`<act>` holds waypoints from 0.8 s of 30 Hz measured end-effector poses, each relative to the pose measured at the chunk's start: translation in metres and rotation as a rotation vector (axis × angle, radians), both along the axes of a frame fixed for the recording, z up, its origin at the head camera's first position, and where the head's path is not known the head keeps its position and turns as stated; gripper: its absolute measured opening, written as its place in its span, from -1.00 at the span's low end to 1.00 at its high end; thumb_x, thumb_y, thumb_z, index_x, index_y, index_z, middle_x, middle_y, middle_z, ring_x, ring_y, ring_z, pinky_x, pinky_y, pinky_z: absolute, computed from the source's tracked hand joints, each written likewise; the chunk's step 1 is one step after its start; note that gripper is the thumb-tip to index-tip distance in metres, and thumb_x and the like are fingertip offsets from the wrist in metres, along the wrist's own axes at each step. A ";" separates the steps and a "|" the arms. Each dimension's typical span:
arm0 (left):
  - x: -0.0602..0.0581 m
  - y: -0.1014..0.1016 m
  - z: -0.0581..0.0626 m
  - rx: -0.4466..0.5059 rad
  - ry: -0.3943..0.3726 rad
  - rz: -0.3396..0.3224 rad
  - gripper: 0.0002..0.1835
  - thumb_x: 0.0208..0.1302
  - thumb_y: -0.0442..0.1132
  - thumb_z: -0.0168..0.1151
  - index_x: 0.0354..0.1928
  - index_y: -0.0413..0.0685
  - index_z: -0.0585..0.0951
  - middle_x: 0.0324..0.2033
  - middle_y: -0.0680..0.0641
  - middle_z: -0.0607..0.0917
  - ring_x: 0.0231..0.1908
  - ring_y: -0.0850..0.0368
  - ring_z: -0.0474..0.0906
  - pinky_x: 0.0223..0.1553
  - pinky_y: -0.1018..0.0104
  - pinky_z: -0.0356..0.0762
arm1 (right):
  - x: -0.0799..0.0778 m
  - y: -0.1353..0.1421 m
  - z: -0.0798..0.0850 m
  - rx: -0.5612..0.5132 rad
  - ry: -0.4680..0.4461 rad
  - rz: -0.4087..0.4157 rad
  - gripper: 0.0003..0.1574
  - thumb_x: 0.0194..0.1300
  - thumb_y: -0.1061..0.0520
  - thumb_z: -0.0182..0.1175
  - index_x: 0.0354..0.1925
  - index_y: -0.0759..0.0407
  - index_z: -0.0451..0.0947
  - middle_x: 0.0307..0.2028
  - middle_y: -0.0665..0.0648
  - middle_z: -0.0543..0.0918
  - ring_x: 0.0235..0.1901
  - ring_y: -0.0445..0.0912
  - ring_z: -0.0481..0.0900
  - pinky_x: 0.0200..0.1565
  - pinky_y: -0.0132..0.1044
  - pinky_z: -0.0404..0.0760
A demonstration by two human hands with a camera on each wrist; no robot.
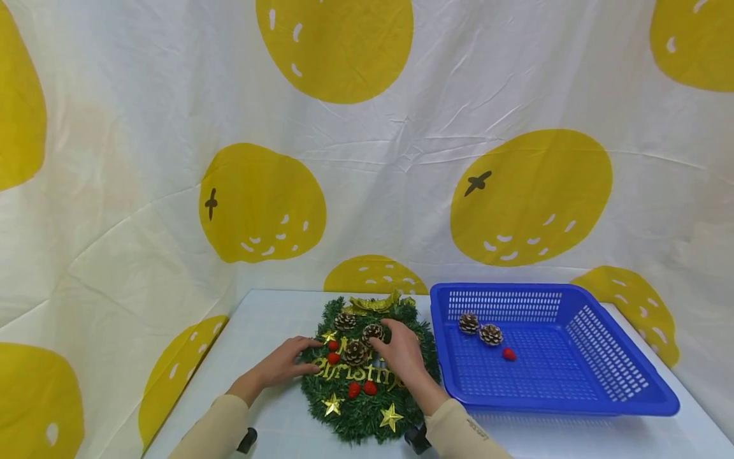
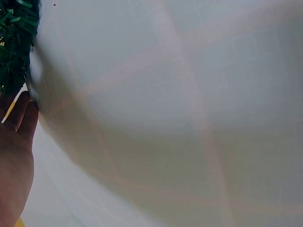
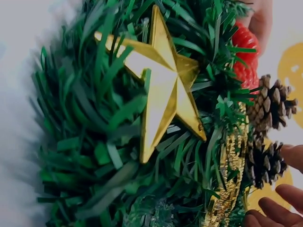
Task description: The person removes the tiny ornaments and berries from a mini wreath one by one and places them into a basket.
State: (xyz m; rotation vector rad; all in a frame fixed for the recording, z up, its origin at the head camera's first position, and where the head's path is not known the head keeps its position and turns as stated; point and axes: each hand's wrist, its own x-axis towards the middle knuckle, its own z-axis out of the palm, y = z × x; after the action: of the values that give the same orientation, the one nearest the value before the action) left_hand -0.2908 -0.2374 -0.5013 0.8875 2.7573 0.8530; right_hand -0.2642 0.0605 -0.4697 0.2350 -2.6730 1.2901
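Observation:
A green Christmas wreath (image 1: 395,398) lies on the white table, with gold lettering (image 1: 375,375) across its middle. My right hand (image 1: 404,352) reaches over its right side and holds a pine cone (image 1: 373,332) between thumb and index finger. Two more pine cones sit close by, one at the upper left (image 1: 345,320) and one just below (image 1: 355,352). My left hand (image 1: 281,362) rests against the wreath's left edge, fingers extended and thumb apart. Red berries (image 1: 369,387) and gold stars (image 1: 391,417) dot the wreath; one gold star (image 3: 165,80) fills the right wrist view.
To the right stands a blue plastic basket (image 1: 579,403) holding two pine cones (image 1: 479,330) and one red berry (image 1: 509,354). A gold bow (image 1: 375,303) tops the wreath. Behind the table hangs a white cloth (image 1: 395,204) printed with yellow fruit.

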 end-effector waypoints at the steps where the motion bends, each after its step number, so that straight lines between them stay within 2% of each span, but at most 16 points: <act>1: 0.000 0.000 0.001 0.001 -0.001 0.002 -0.40 0.31 0.10 0.26 0.28 -0.06 0.48 0.19 -0.21 0.49 0.21 -0.26 0.37 0.15 -0.25 0.33 | -0.001 -0.001 0.000 -0.004 -0.006 -0.001 -0.37 0.27 0.04 0.34 0.23 0.27 0.48 0.19 0.30 0.52 0.10 0.22 0.52 0.01 0.15 0.53; 13: 0.000 0.001 0.002 0.002 -0.016 0.008 -0.38 0.29 0.11 0.28 0.28 -0.05 0.48 0.21 -0.22 0.48 0.23 -0.28 0.35 0.17 -0.27 0.31 | -0.004 -0.004 -0.006 0.005 0.010 0.070 -0.34 0.29 0.04 0.32 0.28 0.28 0.44 0.21 0.31 0.50 0.16 0.25 0.48 0.06 0.16 0.50; 24: 0.000 0.002 0.002 -0.006 -0.008 -0.003 -0.39 0.31 0.11 0.26 0.28 -0.09 0.47 0.19 -0.20 0.49 0.23 -0.26 0.35 0.18 -0.26 0.30 | -0.003 -0.005 -0.007 0.000 0.003 0.070 -0.35 0.29 0.11 0.32 0.29 0.27 0.42 0.22 0.30 0.50 0.17 0.23 0.48 0.06 0.15 0.50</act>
State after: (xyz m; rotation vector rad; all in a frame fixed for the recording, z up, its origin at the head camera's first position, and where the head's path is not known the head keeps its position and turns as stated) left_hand -0.2909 -0.2356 -0.4994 0.8853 2.7501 0.8451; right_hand -0.2675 0.0554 -0.4771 0.3331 -2.6847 1.3075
